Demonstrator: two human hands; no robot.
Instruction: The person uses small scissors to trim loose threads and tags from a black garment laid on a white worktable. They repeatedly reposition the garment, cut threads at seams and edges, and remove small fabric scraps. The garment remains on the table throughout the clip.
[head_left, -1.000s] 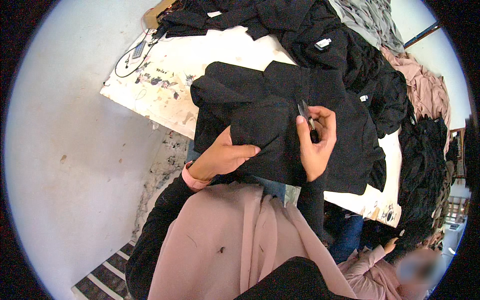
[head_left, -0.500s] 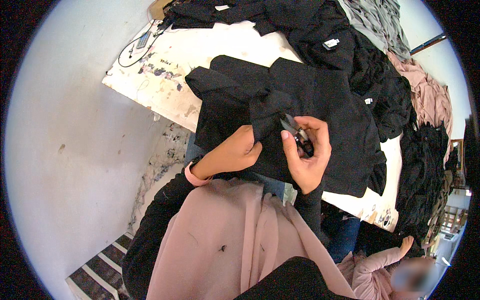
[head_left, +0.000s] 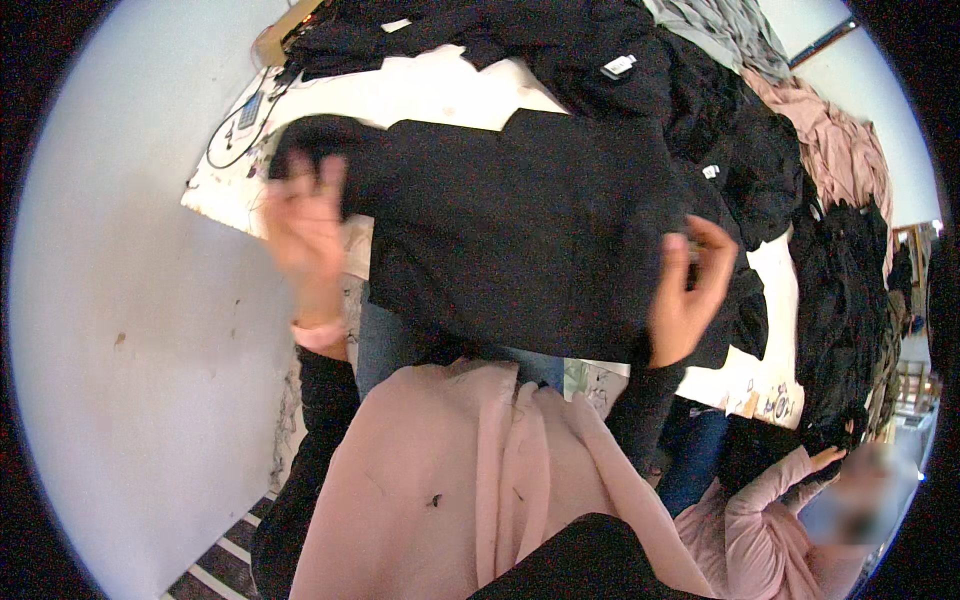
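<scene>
A black garment (head_left: 520, 230) lies spread across the white table in front of me, one sleeve end (head_left: 330, 140) reaching out to the left. My left hand (head_left: 305, 220), blurred by motion, is at that sleeve end with its fingers apart and nothing visibly held. At the garment's right part, my right hand (head_left: 695, 295) is curled round small dark thread snips (head_left: 692, 250). Only a bit of the snips shows between thumb and fingers; the rest is hidden by the hand.
Piled black garments (head_left: 600, 60) with white tags line the table's far side. Grey cloth (head_left: 730, 40) and pink cloth (head_left: 825, 140) lie at the far right. A calculator (head_left: 250, 108) and a cable sit at far left, near the wall (head_left: 130, 300). Another person (head_left: 760, 520) works at lower right.
My left hand has let go of the bunched cloth and swung left to the sleeve end. My right hand has moved right with the snips. The garment now lies flatter and wider.
</scene>
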